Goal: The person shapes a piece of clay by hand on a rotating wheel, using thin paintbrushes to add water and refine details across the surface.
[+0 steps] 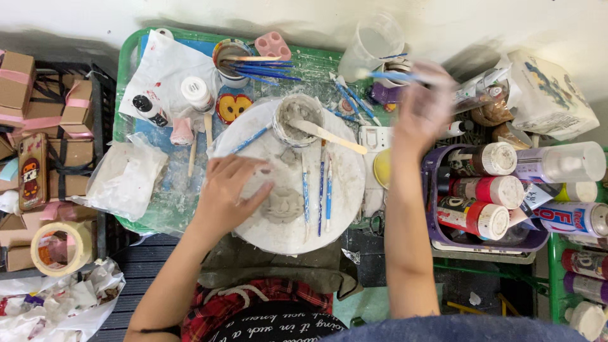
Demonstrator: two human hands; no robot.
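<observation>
Round white board [288, 234]: landmark, centre. Clay piece [283, 204] on board, near its front. Left hand [229, 195] on board, fingers curled onto clay piece's left side. Right hand [423, 109] beyond board's right edge, blurred, pinching blue-handled brush [392, 75]. Cup of slip [297, 119] at board's rear. Advisable: brace clay firmly, load brush sparingly.
</observation>
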